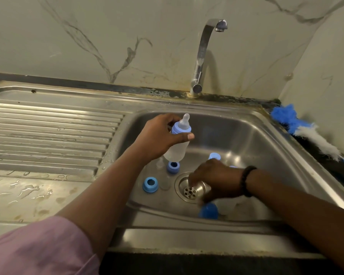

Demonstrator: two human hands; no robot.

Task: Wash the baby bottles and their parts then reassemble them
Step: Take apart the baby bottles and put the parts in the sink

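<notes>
My left hand point(159, 137) grips an assembled baby bottle point(178, 149) above the sink basin point(246, 139); its blue collar and clear teat point up. My right hand point(213, 179) reaches down beside the drain point(189, 192), fingers curled and blurred, so what it holds is unclear. A clear bottle with a blue end point(208, 210) lies partly under that hand. Two loose blue collar rings point(173, 167) point(150, 184) sit on the basin floor with clear teats point(165, 183) next to them. Another blue part point(214, 155) shows behind my right hand.
The tap point(202, 56) stands at the back with no water running. A ribbed, wet drainboard point(48, 135) lies to the left. A blue and white bottle brush point(306, 133) rests on the counter at the right, along the wall.
</notes>
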